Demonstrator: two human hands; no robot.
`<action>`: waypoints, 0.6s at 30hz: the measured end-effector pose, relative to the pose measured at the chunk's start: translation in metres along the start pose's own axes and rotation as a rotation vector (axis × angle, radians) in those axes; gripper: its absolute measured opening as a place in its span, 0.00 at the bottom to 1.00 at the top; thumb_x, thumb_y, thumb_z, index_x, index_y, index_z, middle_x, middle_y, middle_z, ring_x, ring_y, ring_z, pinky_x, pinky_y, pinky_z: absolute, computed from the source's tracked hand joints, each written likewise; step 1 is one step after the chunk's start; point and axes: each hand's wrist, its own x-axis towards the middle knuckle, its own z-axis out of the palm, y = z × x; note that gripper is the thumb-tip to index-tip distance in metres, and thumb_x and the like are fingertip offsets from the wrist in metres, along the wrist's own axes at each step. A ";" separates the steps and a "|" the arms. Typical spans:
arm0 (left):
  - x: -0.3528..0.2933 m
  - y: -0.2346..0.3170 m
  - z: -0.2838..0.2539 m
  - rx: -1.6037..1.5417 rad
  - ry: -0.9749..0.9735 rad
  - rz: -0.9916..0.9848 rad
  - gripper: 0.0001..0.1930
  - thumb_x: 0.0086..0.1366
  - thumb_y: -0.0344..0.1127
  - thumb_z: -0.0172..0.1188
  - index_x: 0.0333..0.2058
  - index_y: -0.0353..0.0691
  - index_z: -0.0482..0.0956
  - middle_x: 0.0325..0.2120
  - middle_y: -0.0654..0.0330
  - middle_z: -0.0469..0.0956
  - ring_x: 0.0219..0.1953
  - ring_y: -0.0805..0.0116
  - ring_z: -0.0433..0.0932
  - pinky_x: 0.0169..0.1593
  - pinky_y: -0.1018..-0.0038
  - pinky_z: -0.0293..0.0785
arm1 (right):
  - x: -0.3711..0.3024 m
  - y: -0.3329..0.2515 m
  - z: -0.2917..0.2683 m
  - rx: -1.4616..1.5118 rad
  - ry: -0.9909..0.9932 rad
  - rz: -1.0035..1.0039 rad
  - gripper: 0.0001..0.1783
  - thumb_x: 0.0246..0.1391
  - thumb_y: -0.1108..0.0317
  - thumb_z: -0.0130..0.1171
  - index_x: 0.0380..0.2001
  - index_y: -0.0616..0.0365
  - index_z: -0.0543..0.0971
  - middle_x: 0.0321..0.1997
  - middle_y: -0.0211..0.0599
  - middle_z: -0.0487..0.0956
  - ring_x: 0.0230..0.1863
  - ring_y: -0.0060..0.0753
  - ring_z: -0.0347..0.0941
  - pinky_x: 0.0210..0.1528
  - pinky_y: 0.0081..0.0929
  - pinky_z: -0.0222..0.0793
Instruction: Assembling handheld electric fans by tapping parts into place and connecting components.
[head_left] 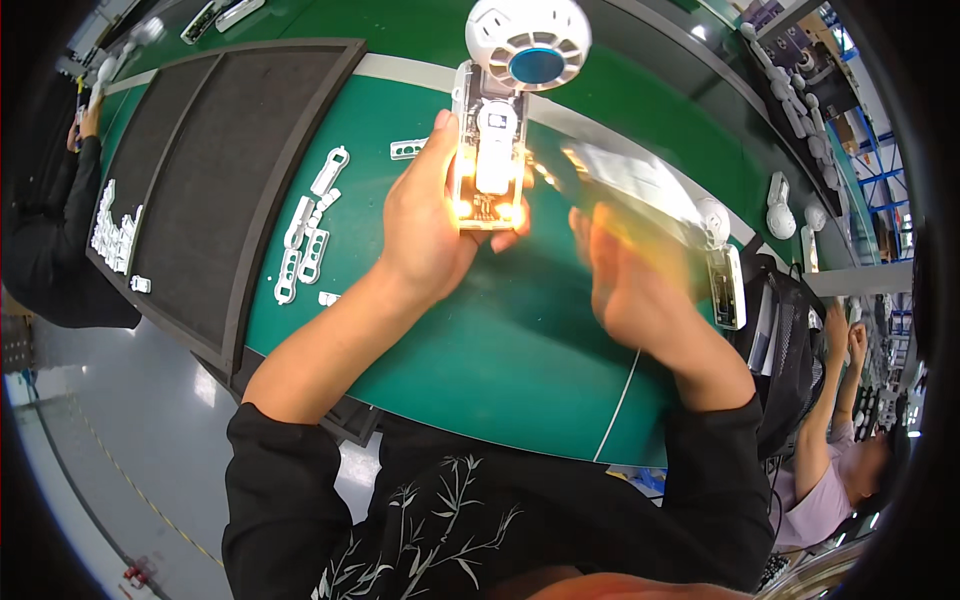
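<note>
My left hand [425, 220] is closed around the open body of a white device [495, 150], above the green mat. The device has a round, slotted white head [530, 45] with a blue disc in its middle. Inside the body a circuit board [485, 208] shows beside a white inner piece, with bright yellow lights at its lower end. My right hand [635, 285] is to the right of the device, smeared by motion. A blurred whitish and yellow shape [640, 190] overlaps its fingers; its kind and whether it is held cannot be made out.
Small white plastic parts [310, 255] lie left on the green table [500, 350], beside a dark framed tray [210, 180] with more white pieces. Another device body [727, 285] lies at the right, near a black mesh bag [785, 330]. Other people work at both sides.
</note>
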 end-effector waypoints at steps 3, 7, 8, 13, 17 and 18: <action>-0.002 0.000 -0.004 -0.001 0.028 -0.027 0.26 0.75 0.52 0.30 0.42 0.35 0.71 0.28 0.55 0.76 0.21 0.63 0.73 0.21 0.71 0.67 | 0.017 0.023 0.018 0.063 0.039 0.242 0.32 0.61 0.33 0.41 0.20 0.51 0.59 0.12 0.22 0.56 0.13 0.17 0.49 0.14 0.18 0.47; 0.000 0.001 -0.006 -0.028 -0.029 -0.013 0.26 0.75 0.52 0.29 0.42 0.36 0.71 0.29 0.55 0.76 0.21 0.63 0.74 0.21 0.71 0.67 | -0.007 0.000 0.008 0.282 0.168 -0.212 0.30 0.64 0.37 0.39 0.22 0.53 0.62 0.13 0.23 0.57 0.14 0.17 0.51 0.16 0.19 0.49; -0.001 0.001 -0.005 -0.034 -0.007 -0.028 0.26 0.75 0.52 0.29 0.42 0.36 0.71 0.28 0.55 0.76 0.21 0.63 0.74 0.21 0.71 0.67 | 0.004 0.009 0.014 0.222 0.121 -0.044 0.30 0.64 0.37 0.39 0.24 0.53 0.62 0.13 0.24 0.58 0.13 0.16 0.52 0.16 0.18 0.48; -0.003 0.001 -0.005 -0.021 -0.009 -0.014 0.27 0.74 0.53 0.30 0.42 0.35 0.71 0.28 0.54 0.76 0.22 0.62 0.75 0.22 0.72 0.69 | -0.004 0.008 0.005 0.202 0.064 -0.066 0.26 0.67 0.43 0.37 0.30 0.55 0.65 0.14 0.27 0.62 0.13 0.17 0.54 0.15 0.17 0.50; -0.005 0.005 0.000 -0.023 -0.069 0.006 0.25 0.72 0.52 0.34 0.43 0.34 0.71 0.28 0.53 0.76 0.23 0.61 0.77 0.23 0.70 0.72 | -0.002 0.002 -0.002 0.252 0.127 -0.081 0.23 0.68 0.48 0.39 0.32 0.58 0.67 0.14 0.27 0.64 0.14 0.17 0.56 0.17 0.17 0.51; -0.006 0.005 0.001 -0.030 -0.085 0.004 0.25 0.72 0.52 0.35 0.43 0.34 0.71 0.28 0.52 0.77 0.23 0.60 0.78 0.23 0.69 0.73 | 0.001 0.003 -0.003 0.254 0.146 0.003 0.22 0.68 0.50 0.40 0.33 0.58 0.68 0.15 0.26 0.64 0.14 0.17 0.56 0.17 0.17 0.51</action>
